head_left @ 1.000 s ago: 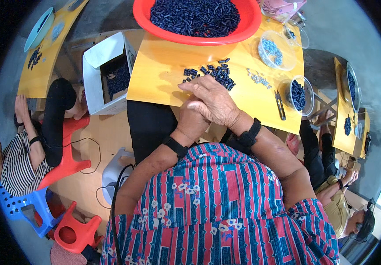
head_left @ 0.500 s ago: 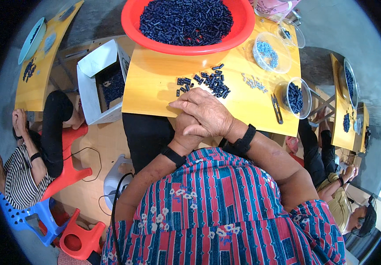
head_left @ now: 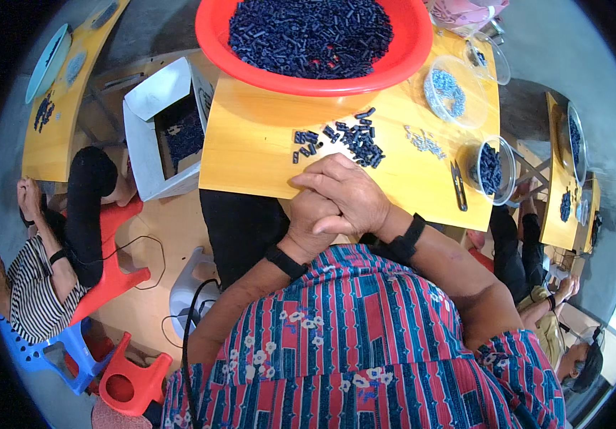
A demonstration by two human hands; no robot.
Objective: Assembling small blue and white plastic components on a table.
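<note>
My right hand (head_left: pixel 354 193) lies over my left hand (head_left: pixel 311 214) just off the table's near edge. Its fingers and thumb are wrapped round the left hand, whose own fingers are hidden beneath it. Neither hand touches the parts on the table. Just beyond them is a loose pile of small dark blue tubular parts (head_left: pixel 361 143), with a smaller cluster (head_left: pixel 304 145) of the same parts to its left. Small silvery pieces (head_left: pixel 424 143) lie scattered to the right. A pair of black thread snips (head_left: pixel 459 186) rests near the right edge.
A big red basin (head_left: pixel 315 87) of dark parts stands at the back of the yellow table (head_left: pixel 251 161). Clear tubs hold pale blue pieces (head_left: pixel 449 94) and dark parts (head_left: pixel 490 170). A white carton (head_left: pixel 136 143) stands left. People sit at tables on both sides.
My clasped hands sit slightly lower and further right in the picture; the table and its things have shifted the same way. The hold has not changed.
</note>
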